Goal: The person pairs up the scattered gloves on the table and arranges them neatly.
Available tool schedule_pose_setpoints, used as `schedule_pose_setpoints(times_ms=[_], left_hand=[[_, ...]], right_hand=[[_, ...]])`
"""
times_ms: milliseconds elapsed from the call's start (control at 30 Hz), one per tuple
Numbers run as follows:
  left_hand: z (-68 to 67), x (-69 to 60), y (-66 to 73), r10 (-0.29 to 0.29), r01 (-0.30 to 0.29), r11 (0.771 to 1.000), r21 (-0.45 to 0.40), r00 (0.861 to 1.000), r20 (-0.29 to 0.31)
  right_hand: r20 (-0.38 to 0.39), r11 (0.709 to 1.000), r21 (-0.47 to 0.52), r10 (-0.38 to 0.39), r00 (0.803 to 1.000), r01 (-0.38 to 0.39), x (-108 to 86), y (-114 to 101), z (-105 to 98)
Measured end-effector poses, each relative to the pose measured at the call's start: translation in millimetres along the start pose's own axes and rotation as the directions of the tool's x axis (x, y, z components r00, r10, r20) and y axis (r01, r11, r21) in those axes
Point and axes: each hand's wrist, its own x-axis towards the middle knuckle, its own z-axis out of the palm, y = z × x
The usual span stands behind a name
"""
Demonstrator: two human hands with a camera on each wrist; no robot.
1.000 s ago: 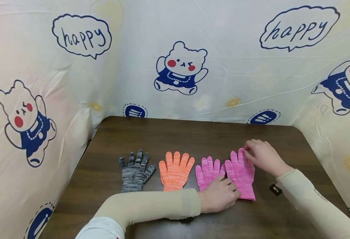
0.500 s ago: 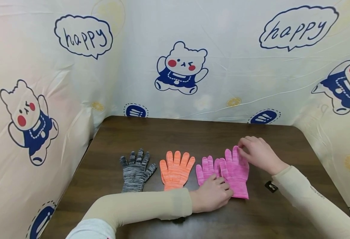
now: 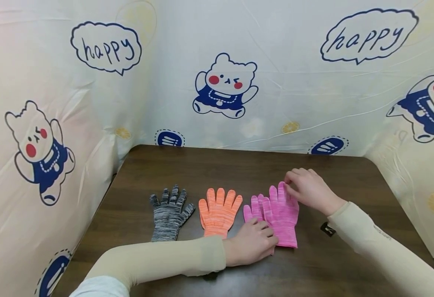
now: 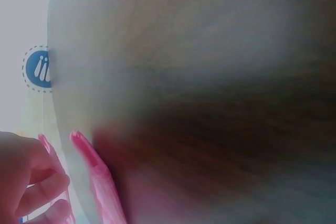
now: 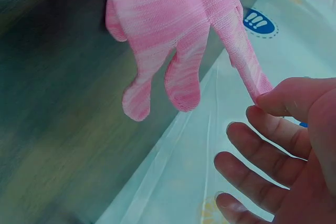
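Two pink knit gloves lie close together at the right of the row in the head view. My right hand (image 3: 315,190) pinches a fingertip of the upper pink glove (image 3: 285,220) between thumb and forefinger. In the right wrist view this glove (image 5: 163,9) hangs with its other fingers loose, raised off the table. At its cuff's left side, my left hand (image 3: 252,242) holds on with curled fingers; the exact grip is hidden. The other pink glove (image 3: 253,212) lies beneath and to the left, partly covered by the upper glove and my left hand.
An orange glove (image 3: 218,212) and a grey-black glove (image 3: 168,214) lie flat to the left, their cuffs partly behind my left sleeve (image 3: 165,260). The brown table (image 3: 239,167) meets a printed cloth (image 3: 294,90) at the back and sides.
Both hands have moved left, carrying the upper pink glove with them. It has gone from beside the other pink glove to overlapping it. The orange and grey-black gloves have stayed put.
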Motion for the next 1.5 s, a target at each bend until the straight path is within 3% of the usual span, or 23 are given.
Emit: schedule_pose_setpoints(times_ms=[367,667,900,1100,1500], left_hand=[[-9.3,-15.9,-6.3,-0.014,0.014,1.000,0.025,1.000,-0.004],[-11.9,-34.5,-10.8,-0.027,0.027,1.000,-0.004,1.000,-0.005],[-13.7,-44.6,-11.8,-0.024,0.024,1.000,-0.008,1.000,-0.012],[-9.2,-47.7,-9.0,-0.019,0.019,1.000,0.001,0.999,-0.041],[9.3,-54.3,-10.0,-0.033,0.030,0.998,-0.056,0.999,-0.043]], right_hand=[[0.022,0.999,-0.005,-0.033,0.999,0.033,13.9,-12,1],[0.013,0.996,-0.038,-0.074,0.997,0.075,23.0,-24,10],[0.045,0.998,-0.021,-0.060,0.997,0.061,26.0,-30,18],[0.059,0.998,-0.018,-0.058,0.997,0.059,26.9,-32,26],[0.094,0.999,0.050,-0.025,0.995,0.020,26.0,-24,51]])
